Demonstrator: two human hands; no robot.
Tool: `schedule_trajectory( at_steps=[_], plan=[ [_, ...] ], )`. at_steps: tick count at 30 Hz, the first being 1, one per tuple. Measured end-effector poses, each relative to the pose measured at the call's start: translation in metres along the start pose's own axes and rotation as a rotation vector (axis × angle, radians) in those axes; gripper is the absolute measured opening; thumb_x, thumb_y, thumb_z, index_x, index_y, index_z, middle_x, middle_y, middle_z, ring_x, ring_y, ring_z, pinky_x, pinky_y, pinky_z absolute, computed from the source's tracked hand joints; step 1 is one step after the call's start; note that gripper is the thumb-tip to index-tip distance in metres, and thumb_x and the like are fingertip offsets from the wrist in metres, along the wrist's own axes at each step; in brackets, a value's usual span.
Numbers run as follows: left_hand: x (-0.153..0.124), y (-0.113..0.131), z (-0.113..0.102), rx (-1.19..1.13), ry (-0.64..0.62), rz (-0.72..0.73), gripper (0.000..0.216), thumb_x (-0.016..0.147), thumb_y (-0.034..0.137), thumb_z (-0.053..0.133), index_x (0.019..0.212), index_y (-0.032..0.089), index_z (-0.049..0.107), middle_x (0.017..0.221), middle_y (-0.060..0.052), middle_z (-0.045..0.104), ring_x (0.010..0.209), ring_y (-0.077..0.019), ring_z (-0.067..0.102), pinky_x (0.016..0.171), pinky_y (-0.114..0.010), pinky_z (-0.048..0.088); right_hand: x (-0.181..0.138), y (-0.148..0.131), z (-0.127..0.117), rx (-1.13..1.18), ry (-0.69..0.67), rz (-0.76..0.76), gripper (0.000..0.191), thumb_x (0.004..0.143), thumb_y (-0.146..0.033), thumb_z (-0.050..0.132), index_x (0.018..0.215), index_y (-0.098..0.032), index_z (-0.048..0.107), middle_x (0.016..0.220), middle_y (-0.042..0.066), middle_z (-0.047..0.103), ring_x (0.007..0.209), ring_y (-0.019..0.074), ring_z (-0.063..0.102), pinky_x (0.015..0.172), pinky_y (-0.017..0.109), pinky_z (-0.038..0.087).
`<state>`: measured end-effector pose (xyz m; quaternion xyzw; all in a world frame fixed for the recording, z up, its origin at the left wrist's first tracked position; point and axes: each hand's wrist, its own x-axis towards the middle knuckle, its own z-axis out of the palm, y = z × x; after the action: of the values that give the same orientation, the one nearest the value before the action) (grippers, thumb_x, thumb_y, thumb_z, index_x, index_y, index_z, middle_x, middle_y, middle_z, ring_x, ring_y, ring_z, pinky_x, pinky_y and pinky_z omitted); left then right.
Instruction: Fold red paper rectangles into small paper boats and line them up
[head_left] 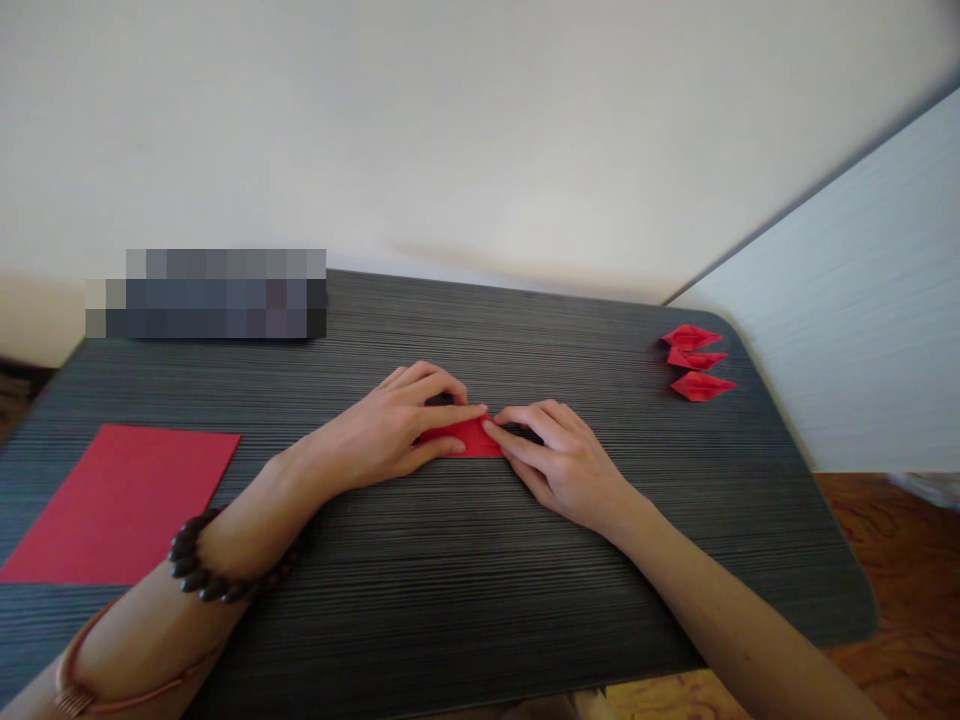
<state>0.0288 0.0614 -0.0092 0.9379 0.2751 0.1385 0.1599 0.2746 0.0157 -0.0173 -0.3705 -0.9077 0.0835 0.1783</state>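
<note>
A small folded strip of red paper (472,437) lies on the dark table, partly covered by my fingers. My left hand (397,425) is over its left part, thumb on the near edge and index finger along the far edge. At the paper's right end, my right hand (559,455) has its fingertips closed on the corner, close to the tip of my left index finger. How the layers are folded beneath the fingers is hidden.
A square stack of red paper (127,500) rests at the left, beside my left forearm. Three folded red paper boats (701,387) stand in a column at the far right. A pixelated object (217,300) sits at the back left, against the white wall (480,140).
</note>
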Motion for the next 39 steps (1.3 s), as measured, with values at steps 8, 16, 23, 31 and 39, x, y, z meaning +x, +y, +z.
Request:
schedule_trajectory(
  at_steps=[8, 16, 23, 31, 39],
  plan=[
    [0.0, 0.0, -0.001, 0.011, -0.012, -0.009, 0.038, 0.093, 0.035, 0.047, 0.13, 0.028, 0.052, 0.116, -0.009, 0.054, 0.107, -0.0231, 0.046, 0.094, -0.042, 0.04, 0.001, -0.001, -0.002, 0.005, -0.018, 0.002, 0.035, 0.09, -0.017, 0.047, 0.124, -0.021, 0.057, 0.116, 0.009, 0.06, 0.101, 0.0226, 0.052, 0.082, 0.041, 0.047],
    [0.0, 0.002, -0.002, 0.028, -0.039, -0.016, 0.039, 0.094, 0.034, 0.045, 0.132, 0.028, 0.05, 0.116, -0.008, 0.053, 0.107, -0.0223, 0.045, 0.094, -0.041, 0.04, 0.002, 0.0, -0.002, -0.007, -0.033, 0.004, 0.034, 0.091, -0.018, 0.046, 0.123, -0.02, 0.058, 0.118, 0.009, 0.059, 0.1, 0.0232, 0.051, 0.081, 0.041, 0.047],
    [0.001, 0.005, -0.004, 0.08, -0.068, -0.037, 0.038, 0.094, 0.035, 0.043, 0.131, 0.029, 0.051, 0.117, -0.008, 0.052, 0.107, -0.0235, 0.044, 0.093, -0.042, 0.04, 0.002, -0.002, -0.003, -0.001, -0.03, 0.01, 0.034, 0.092, -0.019, 0.045, 0.124, -0.02, 0.057, 0.118, 0.009, 0.059, 0.1, 0.0228, 0.051, 0.082, 0.041, 0.047],
    [0.001, 0.008, -0.005, 0.125, -0.074, -0.062, 0.038, 0.094, 0.036, 0.043, 0.131, 0.031, 0.051, 0.117, -0.008, 0.051, 0.106, -0.0246, 0.044, 0.091, -0.044, 0.041, 0.002, -0.002, -0.004, 0.002, -0.034, 0.022, 0.034, 0.091, -0.019, 0.047, 0.124, -0.021, 0.057, 0.117, 0.009, 0.059, 0.101, 0.023, 0.051, 0.082, 0.041, 0.047],
    [0.002, 0.01, -0.004, 0.122, -0.061, -0.064, 0.04, 0.094, 0.034, 0.044, 0.133, 0.03, 0.048, 0.116, -0.008, 0.051, 0.106, -0.0247, 0.044, 0.091, -0.044, 0.041, 0.001, -0.001, -0.002, -0.004, -0.021, 0.038, 0.034, 0.092, -0.021, 0.046, 0.123, -0.023, 0.058, 0.117, 0.009, 0.058, 0.098, 0.0223, 0.051, 0.081, 0.041, 0.047]
  ],
)
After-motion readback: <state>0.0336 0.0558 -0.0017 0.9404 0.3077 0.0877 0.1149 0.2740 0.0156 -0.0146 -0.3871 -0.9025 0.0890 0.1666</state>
